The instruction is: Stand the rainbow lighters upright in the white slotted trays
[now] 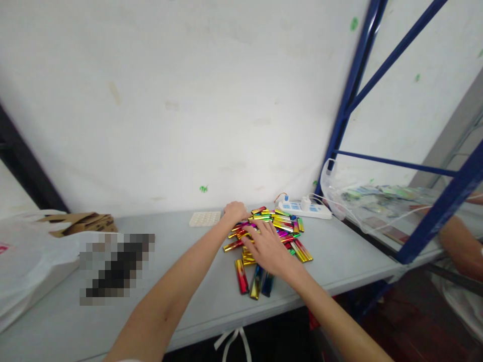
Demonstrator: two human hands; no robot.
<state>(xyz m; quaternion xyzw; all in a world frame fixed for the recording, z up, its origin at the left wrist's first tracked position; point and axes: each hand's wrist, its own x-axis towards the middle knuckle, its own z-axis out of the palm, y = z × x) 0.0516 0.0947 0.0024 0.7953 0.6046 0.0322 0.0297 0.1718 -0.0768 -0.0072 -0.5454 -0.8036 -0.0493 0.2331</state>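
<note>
A loose heap of shiny, many-coloured flat pieces that look like lighters (285,226) lies on the grey table (320,274). Over the middle of this heap, my right hand (269,246) rests palm down with its fingers stretched and spread. My left hand (236,211) reaches to the heap's back left edge, bent at the wrist; its fingers are mostly hidden. Close to the front edge lie a red lighter (242,276), a gold one (256,282) and a dark blue one (267,284), side by side and apart from the heap.
A white tray with small cells (205,218) lies left of my left hand. Behind the heap is a white power strip (307,208) with cables. A white bag (33,271) and cardboard (81,223) are at left. Beyond the blue rack post (433,216), another person's arm (458,244) shows.
</note>
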